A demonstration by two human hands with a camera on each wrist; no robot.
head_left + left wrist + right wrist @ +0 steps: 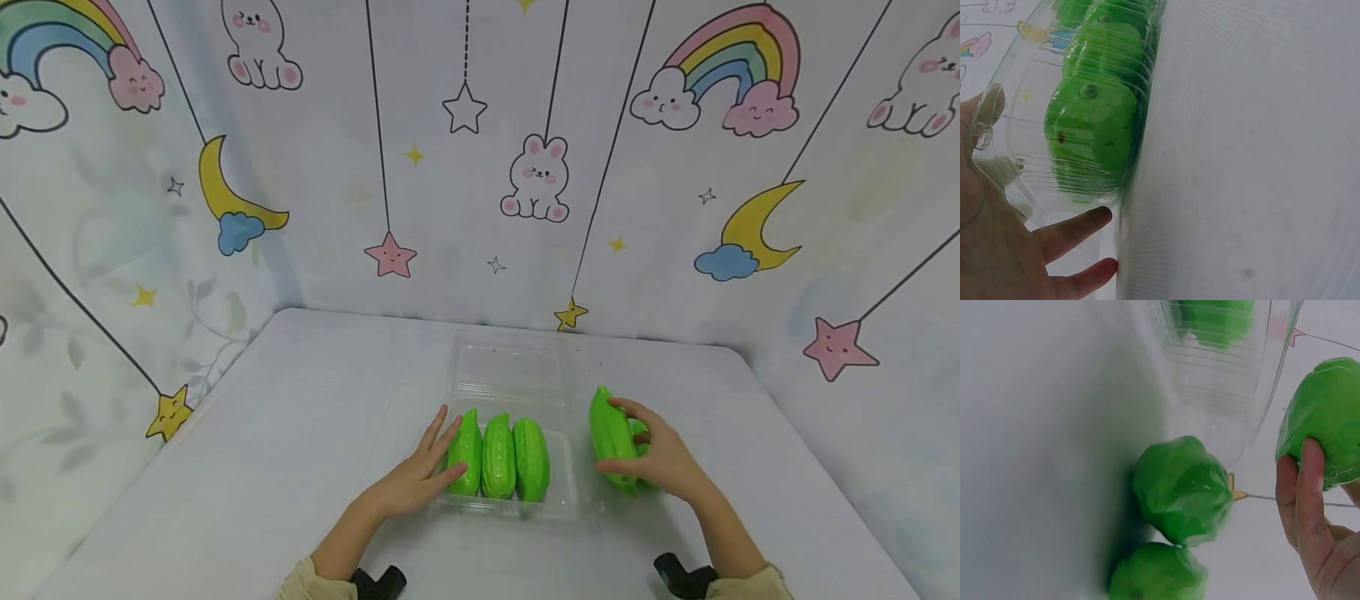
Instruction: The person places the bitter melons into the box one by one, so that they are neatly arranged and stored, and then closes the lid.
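Note:
A clear plastic box stands on the table, its lid folded back on the far side. Inside, three long, ribbed green gourds lie side by side in its left and middle part. My left hand rests at the box's left edge with fingers spread and thumb reaching over the rim. To the right of the box, my right hand grips another green gourd between thumb and fingers. Two further gourds lie below it on the table in the right wrist view, mostly hidden in the head view.
A white cloth covers the table. Behind it hangs a white curtain printed with rainbows, moons, stars and rabbits. Black wrist mounts are on both forearms, near the beige sleeves.

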